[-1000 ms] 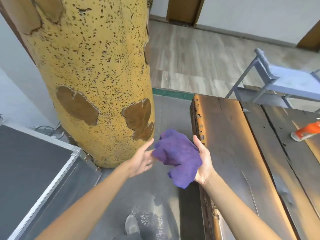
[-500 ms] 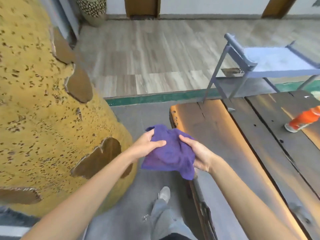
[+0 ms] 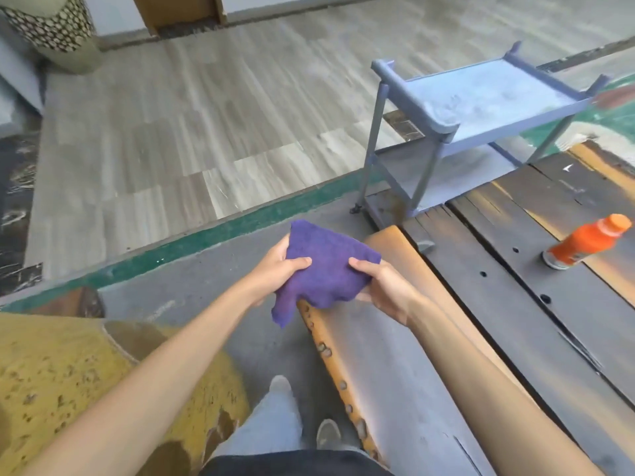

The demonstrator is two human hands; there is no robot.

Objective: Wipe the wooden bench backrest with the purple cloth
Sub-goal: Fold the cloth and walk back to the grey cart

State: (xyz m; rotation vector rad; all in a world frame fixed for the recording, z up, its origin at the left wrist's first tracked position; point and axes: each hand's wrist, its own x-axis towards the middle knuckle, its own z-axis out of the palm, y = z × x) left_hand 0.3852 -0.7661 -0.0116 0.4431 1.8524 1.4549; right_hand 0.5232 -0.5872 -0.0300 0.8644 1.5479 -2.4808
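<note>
The left hand (image 3: 275, 269) and right hand (image 3: 385, 290) each held a grip pinching the purple cloth (image 3: 323, 273) above the wooden backrest (image 3: 378, 355).

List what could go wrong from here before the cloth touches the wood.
1. The purple cloth is bunched between left hand and right hand; wiping like this may cover little of the bench backrest.
2. The orange bottle lying on the planks could roll if bumped.

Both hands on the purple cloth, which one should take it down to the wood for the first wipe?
Right, probably. The right hand already sits over the wooden backrest, pinching the purple cloth. The left hand holds its other edge out over the floor.
</note>
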